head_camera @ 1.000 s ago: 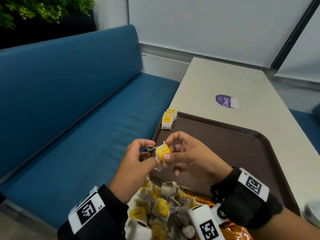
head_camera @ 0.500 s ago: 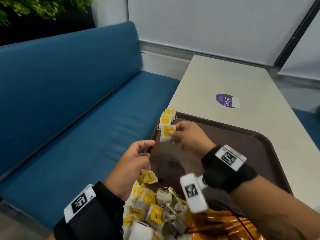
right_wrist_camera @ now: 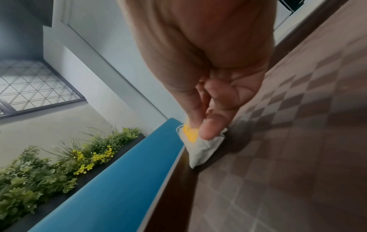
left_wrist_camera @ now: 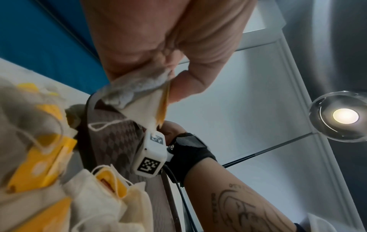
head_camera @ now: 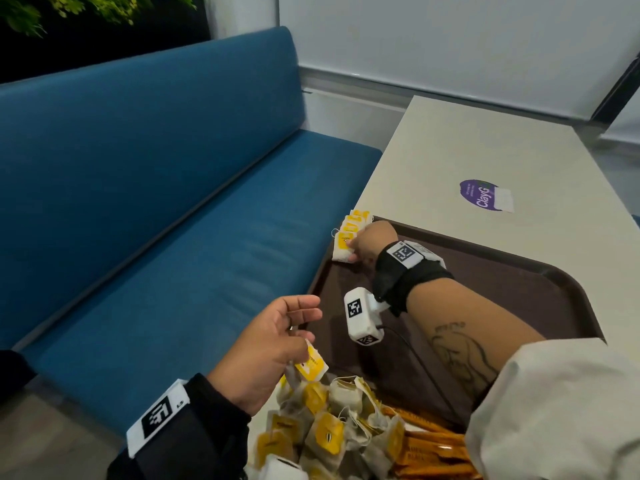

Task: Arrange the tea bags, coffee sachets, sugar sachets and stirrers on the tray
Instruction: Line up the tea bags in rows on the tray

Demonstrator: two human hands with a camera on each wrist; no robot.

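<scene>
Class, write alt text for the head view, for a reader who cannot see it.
The right hand sets a tea bag at the near end of a row in the brown tray's far left corner. The left hand pinches another tea bag above a loose pile.

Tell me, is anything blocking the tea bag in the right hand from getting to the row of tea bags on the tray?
Nothing visible. The right hand pinches the tea bag right at the near end of the row, at the tray's far left corner, its lower end already on the tray.
</scene>
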